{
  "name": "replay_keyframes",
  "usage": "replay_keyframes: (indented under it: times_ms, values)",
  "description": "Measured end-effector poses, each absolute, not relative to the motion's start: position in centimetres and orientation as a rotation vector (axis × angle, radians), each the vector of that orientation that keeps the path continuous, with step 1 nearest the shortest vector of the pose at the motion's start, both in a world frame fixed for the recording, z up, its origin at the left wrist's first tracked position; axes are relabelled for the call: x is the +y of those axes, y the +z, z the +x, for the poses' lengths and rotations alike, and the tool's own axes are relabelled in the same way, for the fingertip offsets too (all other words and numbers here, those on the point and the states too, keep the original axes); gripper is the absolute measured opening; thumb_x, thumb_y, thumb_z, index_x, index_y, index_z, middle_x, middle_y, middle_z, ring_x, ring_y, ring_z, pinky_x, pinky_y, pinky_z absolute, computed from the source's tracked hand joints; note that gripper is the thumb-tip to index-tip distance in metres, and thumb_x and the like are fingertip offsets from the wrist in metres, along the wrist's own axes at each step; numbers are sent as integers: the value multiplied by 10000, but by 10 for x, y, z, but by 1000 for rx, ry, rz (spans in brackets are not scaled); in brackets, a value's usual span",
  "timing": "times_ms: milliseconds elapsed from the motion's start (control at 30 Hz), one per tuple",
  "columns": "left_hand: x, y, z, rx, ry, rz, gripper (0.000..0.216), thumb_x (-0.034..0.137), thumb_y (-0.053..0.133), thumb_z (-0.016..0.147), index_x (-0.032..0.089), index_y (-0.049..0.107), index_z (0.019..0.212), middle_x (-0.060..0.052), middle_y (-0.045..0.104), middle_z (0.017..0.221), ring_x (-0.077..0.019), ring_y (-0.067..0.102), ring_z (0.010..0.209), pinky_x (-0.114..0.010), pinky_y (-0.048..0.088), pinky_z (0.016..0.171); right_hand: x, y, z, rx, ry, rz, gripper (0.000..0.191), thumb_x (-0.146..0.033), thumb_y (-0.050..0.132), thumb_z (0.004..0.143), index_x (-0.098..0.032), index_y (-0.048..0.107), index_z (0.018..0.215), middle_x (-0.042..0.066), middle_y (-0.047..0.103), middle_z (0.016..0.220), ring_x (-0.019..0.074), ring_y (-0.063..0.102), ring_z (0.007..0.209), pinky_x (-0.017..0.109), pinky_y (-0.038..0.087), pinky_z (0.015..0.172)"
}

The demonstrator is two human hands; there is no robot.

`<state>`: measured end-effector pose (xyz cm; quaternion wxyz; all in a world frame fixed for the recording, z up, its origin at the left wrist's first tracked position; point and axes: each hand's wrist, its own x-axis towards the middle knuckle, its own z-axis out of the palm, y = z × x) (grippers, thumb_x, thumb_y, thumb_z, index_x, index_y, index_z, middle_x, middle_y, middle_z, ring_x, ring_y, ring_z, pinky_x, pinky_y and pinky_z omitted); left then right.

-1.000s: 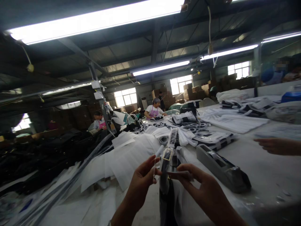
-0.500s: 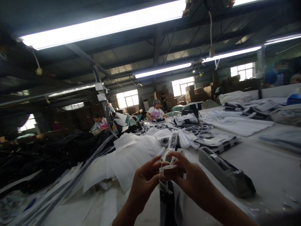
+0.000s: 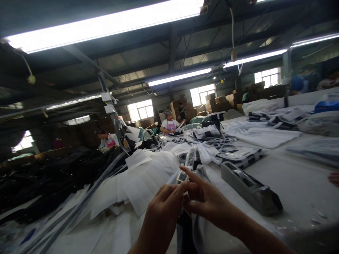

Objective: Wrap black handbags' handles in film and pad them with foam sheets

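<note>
My left hand (image 3: 164,208) and my right hand (image 3: 205,201) meet at the front centre, their fingertips pinched together. Between them runs a dark strap (image 3: 184,229), hanging down below the fingers. Just beyond the fingertips shows its rectangular metal buckle (image 3: 181,176), and past that a part wrapped in clear plastic (image 3: 190,157). My right index finger stretches out over the buckle while the other fingers curl in. The exact spot of the pinch is hidden by the fingers.
A grey tape dispenser (image 3: 250,188) stands right of my hands. White sheets (image 3: 148,173) are spread on the left, with black goods (image 3: 53,173) beyond. Straps and white pieces lie farther back. A co-worker (image 3: 170,125) sits across the table; another person's fingers (image 3: 334,178) show at the right edge.
My hands have drawn closer together; the small white piece and string seen between them are now mostly covered. Another person's fingers have appeared at the right edge. The view has shifted slightly.
</note>
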<state>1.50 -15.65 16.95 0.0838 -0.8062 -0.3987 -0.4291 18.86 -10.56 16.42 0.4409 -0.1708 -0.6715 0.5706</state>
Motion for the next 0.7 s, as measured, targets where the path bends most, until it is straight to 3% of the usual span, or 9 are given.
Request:
replay_keyframes:
  times_ms: [100, 233, 367, 433, 567, 700]
  values:
    - [-163, 155, 15, -1141, -1261, -2250, 541, 78, 555, 915, 291, 482, 1407, -24, 705, 1026, -129, 668, 923, -206, 553, 824, -110, 160, 189, -1204, 1775, -435, 809, -301, 781, 783, -210, 371, 1474, 56, 726, 1018, 203, 680, 955, 338, 506, 896]
    - [-170, 132, 16, -1198, -1394, -2078, 542, 113, 643, 874, 319, 537, 1365, 19, 695, 835, -114, 674, 762, -201, 558, 753, -113, 152, 186, -958, 1787, -499, 712, -334, 810, 771, -187, 478, 1383, 73, 742, 992, 199, 688, 963, 303, 510, 886]
    - [-170, 129, 17, -1589, -2013, -1885, 423, 289, 748, 803, 282, 666, 1218, 19, 683, 804, -114, 676, 643, -197, 567, 611, -114, 150, 184, -1200, 1545, -489, 556, -374, 787, 801, -190, 561, 1275, 49, 747, 903, 202, 699, 875, 303, 528, 826]
    - [-168, 132, 16, -1827, -2357, -1738, 488, 403, 790, 745, 240, 685, 1193, -1, 690, 836, -132, 693, 672, -195, 566, 586, -114, 148, 185, -1342, 1356, -506, 460, -374, 767, 820, -206, 601, 1215, 36, 746, 891, 204, 706, 857, 297, 537, 802]
    - [-166, 127, 15, -2005, -2698, -1504, 650, 510, 819, 674, 215, 662, 1232, -34, 727, 952, -186, 707, 889, -230, 572, 754, -113, 138, 186, -1532, 950, -556, 298, -303, 710, 871, -249, 649, 1158, 7, 742, 896, 192, 712, 877, 281, 552, 813]
    - [-175, 101, 21, -2044, -2715, -1225, 603, 497, 814, 683, 216, 674, 1199, -39, 754, 992, -229, 696, 1016, -250, 563, 803, -111, 127, 186, -1645, 695, -515, 286, -235, 675, 894, -279, 652, 1176, 3, 748, 951, 191, 712, 905, 291, 562, 838]
